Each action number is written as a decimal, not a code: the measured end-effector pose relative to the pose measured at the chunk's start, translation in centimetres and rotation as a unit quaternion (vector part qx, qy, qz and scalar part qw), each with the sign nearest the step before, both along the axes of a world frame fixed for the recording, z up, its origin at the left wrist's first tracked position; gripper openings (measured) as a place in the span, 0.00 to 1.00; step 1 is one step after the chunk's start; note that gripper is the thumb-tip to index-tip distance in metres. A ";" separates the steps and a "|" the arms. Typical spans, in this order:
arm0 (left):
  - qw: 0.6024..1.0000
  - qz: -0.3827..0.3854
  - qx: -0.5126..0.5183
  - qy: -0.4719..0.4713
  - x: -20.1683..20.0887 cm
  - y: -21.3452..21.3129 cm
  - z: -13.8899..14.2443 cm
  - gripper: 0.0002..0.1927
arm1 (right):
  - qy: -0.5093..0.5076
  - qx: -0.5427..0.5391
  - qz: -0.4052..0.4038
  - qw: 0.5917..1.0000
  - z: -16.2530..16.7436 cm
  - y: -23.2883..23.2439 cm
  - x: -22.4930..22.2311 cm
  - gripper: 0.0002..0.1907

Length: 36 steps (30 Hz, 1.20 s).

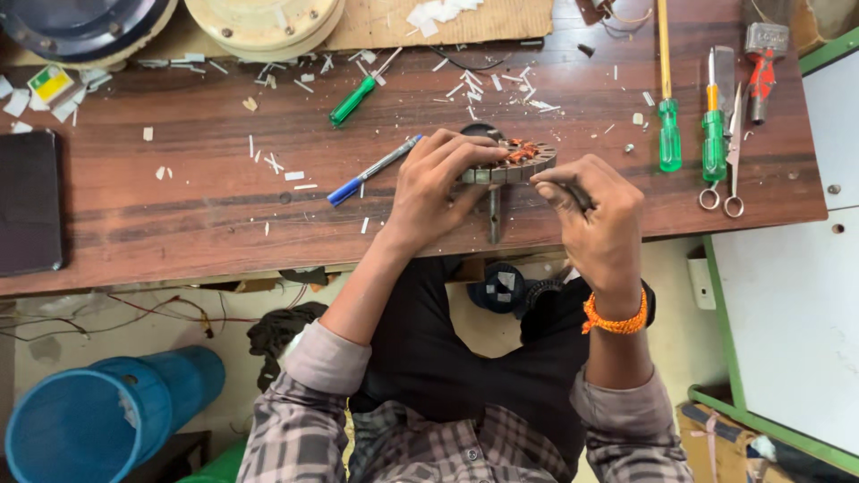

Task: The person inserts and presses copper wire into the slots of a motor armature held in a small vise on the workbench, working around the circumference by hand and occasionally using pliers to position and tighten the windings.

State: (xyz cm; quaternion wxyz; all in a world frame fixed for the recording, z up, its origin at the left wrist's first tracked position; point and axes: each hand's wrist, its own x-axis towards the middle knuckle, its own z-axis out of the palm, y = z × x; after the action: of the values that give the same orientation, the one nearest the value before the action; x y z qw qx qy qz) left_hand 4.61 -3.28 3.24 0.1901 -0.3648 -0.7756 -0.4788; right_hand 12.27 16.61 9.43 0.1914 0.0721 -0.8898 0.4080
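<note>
On the wooden bench (179,206), hands gripping slotted stator (512,164), blue bin (98,420) below

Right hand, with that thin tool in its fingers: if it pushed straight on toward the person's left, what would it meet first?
The right hand points its thin tool at the round slotted motor core, whose other side the left hand grips. It would meet the core's rim first; the tip looks at or near it already, though depth is unclear.
</note>
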 end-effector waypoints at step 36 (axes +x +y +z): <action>0.919 -0.217 0.100 -0.314 -7.0 1.0 -0.8 0.14 | -0.042 0.146 0.042 0.988 3.0 -0.1 -5.3 0.08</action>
State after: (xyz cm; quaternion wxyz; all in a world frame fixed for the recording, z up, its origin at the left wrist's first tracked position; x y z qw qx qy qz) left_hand -2.35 -2.30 2.46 -0.1358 -0.3342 -0.6454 -0.6733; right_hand 7.01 16.49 12.43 0.1241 0.1190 -0.9433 0.2840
